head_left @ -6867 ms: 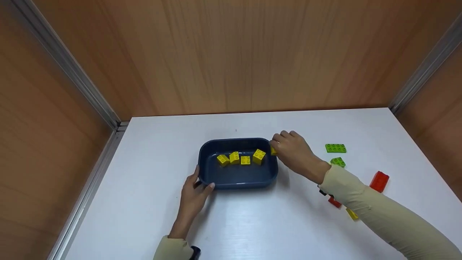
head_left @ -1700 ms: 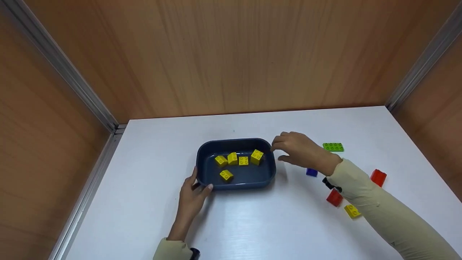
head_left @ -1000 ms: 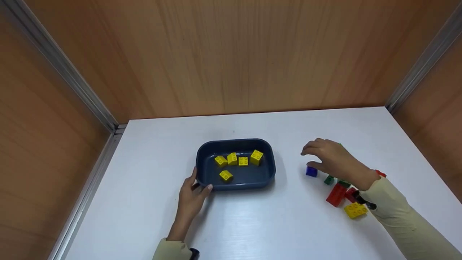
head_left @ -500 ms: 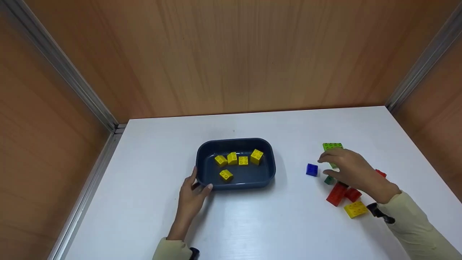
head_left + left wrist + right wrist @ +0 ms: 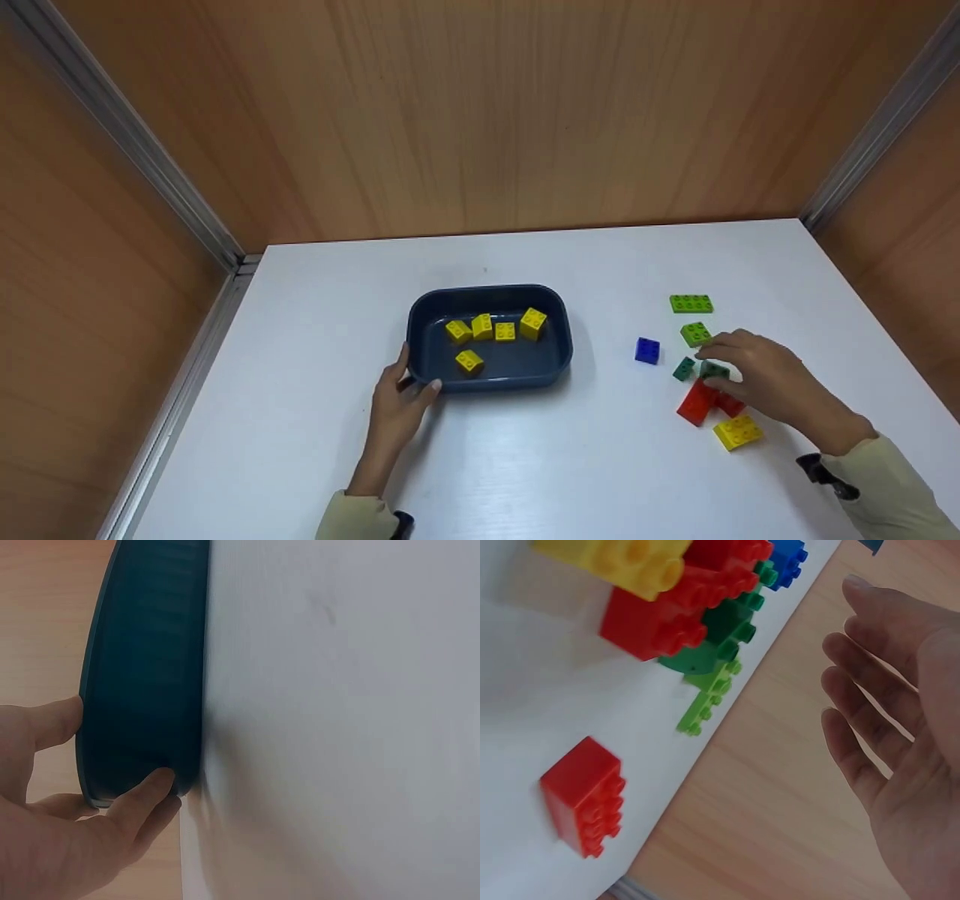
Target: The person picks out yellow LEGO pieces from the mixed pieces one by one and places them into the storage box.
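Observation:
My left hand [image 5: 397, 409] holds the near left corner of a dark blue plastic container [image 5: 491, 386], thumb and fingers spread around it. Inside lie several yellow toy bricks [image 5: 505, 331]. Over the brick group at the right, my right hand [image 5: 765, 371] hovers with loosely bent fingers and nothing in its grasp. Its fingertips overlap a dark green brick [image 5: 714, 370] in the head view. Close by are a long red brick [image 5: 696, 403], a smaller red brick [image 5: 730, 405] and a yellow brick [image 5: 739, 433]. The right wrist view shows air between hand and bricks.
Left of the group sit a blue brick [image 5: 647, 351] and a small dark green brick [image 5: 683, 368]. Two light green bricks [image 5: 691, 304] lie farther back. Another red brick [image 5: 577, 787] stands apart, hidden behind my hand in the head view. Wooden panels [image 5: 480, 112] border the white table.
A yellow brick, earlier in my right hand, now lies in the container. That hand has moved right and nearer, from the container's rim to over the bricks. My left hand stays put.

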A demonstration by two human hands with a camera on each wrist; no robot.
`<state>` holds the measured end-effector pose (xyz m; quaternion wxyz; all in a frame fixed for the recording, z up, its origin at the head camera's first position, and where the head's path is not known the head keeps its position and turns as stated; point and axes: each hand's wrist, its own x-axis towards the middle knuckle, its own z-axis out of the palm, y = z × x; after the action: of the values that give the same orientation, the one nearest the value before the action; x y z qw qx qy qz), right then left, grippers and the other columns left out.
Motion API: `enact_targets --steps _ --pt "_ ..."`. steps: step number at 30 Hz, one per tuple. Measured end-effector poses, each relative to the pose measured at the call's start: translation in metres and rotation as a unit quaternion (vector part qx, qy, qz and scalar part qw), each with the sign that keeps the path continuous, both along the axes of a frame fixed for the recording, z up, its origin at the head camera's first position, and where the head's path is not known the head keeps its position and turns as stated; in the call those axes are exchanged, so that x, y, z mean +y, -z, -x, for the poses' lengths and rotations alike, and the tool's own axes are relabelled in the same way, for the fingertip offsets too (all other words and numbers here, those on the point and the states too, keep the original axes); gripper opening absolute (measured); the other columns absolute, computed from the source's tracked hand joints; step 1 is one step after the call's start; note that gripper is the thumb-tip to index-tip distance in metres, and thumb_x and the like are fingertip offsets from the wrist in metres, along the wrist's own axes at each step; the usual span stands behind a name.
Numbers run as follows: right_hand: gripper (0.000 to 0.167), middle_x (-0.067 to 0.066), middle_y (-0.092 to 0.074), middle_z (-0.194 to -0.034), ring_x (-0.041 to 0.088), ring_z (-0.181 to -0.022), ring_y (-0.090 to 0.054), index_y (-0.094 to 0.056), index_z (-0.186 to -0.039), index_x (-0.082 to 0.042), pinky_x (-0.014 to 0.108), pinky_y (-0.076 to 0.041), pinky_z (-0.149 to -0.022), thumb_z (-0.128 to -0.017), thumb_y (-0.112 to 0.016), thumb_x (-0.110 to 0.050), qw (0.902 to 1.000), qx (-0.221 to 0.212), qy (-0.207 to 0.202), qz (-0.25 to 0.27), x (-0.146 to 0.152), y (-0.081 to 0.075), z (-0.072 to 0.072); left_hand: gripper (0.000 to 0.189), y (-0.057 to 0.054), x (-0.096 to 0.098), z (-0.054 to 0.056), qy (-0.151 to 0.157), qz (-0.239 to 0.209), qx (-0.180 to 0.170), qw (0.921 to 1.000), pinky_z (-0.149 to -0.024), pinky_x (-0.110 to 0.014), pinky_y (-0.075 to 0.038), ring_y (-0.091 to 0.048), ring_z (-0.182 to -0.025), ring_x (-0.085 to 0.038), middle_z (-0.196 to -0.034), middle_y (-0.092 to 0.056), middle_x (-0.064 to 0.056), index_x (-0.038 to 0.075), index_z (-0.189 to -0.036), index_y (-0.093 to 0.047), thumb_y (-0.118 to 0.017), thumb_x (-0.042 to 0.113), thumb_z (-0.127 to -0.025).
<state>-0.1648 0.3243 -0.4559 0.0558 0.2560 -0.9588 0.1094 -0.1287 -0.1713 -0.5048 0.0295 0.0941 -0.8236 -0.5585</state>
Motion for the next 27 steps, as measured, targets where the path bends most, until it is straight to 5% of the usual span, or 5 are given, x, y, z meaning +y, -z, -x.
enact_targets --steps 27 --pt "0.045 -0.004 -0.076 -0.107 0.022 -0.100 -0.070 -0.084 -0.106 -0.018 0.039 -0.066 -0.081 -0.067 -0.102 -0.030 0.9968 -0.064 -0.034 -0.036 0.027 0.017 -0.035 0.081 -0.001 0.001 0.001 -0.009 0.001 -0.009 0.9999 -0.112 -0.052 -0.051 -0.049 -0.142 -0.050 -0.158 -0.042 -0.029 0.002 -0.166 -0.029 -0.074 0.012 -0.098"
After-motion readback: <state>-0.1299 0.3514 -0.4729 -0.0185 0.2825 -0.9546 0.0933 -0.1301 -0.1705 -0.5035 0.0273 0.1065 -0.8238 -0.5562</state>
